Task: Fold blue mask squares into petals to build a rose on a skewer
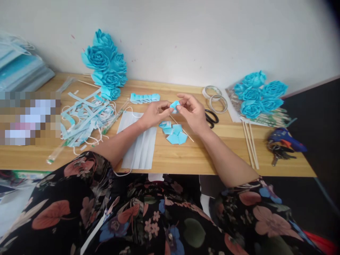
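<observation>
A small folded piece of light blue material [174, 105] is pinched between the fingertips of my left hand [156, 114] and my right hand [193, 110], a little above the table. Below it lie several flat blue folded pieces [177, 134], overlapping one another, with a thin wooden stick [189, 136] beside them. Behind my left hand is a row of blue folded pieces [145, 98]. A pleated white face mask [140, 141] lies under my left forearm. Black-handled scissors [211, 117] rest right of my right hand, their blades hidden behind it.
Blue handmade roses [108, 63] stand at the back left, more roses [252, 94] at the right. Mask scraps [87, 117] are heaped left. Tape rolls [218, 103], wooden sticks [249, 145], a blue glue gun [285, 136] and keys [278, 152] lie right. Stacked masks [21, 67] fill the far left.
</observation>
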Action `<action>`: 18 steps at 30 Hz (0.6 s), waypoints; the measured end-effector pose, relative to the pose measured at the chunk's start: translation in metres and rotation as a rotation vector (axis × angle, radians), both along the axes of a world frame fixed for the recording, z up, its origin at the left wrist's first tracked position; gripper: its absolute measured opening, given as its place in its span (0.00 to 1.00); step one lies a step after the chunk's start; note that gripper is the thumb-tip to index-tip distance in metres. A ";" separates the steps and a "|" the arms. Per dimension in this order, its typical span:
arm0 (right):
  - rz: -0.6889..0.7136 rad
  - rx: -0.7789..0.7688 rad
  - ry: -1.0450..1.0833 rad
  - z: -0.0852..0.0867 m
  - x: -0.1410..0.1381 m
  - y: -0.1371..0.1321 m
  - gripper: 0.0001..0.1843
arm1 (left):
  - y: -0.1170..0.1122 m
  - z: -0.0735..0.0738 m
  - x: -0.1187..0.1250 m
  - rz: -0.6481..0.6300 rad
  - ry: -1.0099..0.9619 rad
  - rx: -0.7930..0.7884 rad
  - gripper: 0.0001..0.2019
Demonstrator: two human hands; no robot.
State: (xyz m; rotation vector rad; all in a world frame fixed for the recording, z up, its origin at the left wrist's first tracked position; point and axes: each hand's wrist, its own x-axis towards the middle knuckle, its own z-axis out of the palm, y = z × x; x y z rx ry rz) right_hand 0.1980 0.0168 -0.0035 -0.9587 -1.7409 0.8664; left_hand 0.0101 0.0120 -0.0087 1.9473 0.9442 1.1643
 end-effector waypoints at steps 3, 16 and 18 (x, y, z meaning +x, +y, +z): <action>0.011 -0.015 -0.007 0.001 0.000 -0.002 0.19 | 0.000 -0.002 0.002 -0.006 -0.026 0.001 0.15; 0.079 -0.019 0.021 -0.004 0.001 0.003 0.22 | 0.000 0.001 -0.001 0.062 -0.047 -0.085 0.15; 0.059 -0.014 0.025 -0.003 0.001 0.003 0.22 | -0.001 0.003 0.000 0.060 -0.045 -0.100 0.15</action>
